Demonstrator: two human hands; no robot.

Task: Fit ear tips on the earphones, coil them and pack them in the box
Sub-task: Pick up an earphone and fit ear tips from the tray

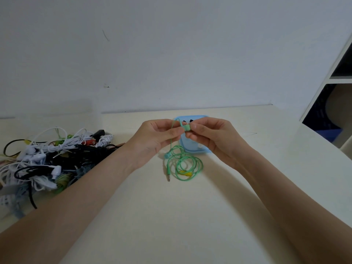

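Green earbud [186,128] sits pinched between my left hand [155,139] and right hand [211,137], raised above the pale blue plastic box [192,144]; its green cable [185,164] coils just before the box. No lettering is legible.

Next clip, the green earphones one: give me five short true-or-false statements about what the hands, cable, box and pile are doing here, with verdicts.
1. Both hands pinch one green earbud between them, raised above the table. True: left hand and right hand meet on it.
2. The green cable is already packed in the blue box. False: it lies in loose loops on the table in front of the box.
3. The pile of tangled earphones lies on the person's right. False: it lies on the left.
4. The jack plug rests on the table. True.
5. The second green earbud hangs in the air. False: it lies on the table by the loops.
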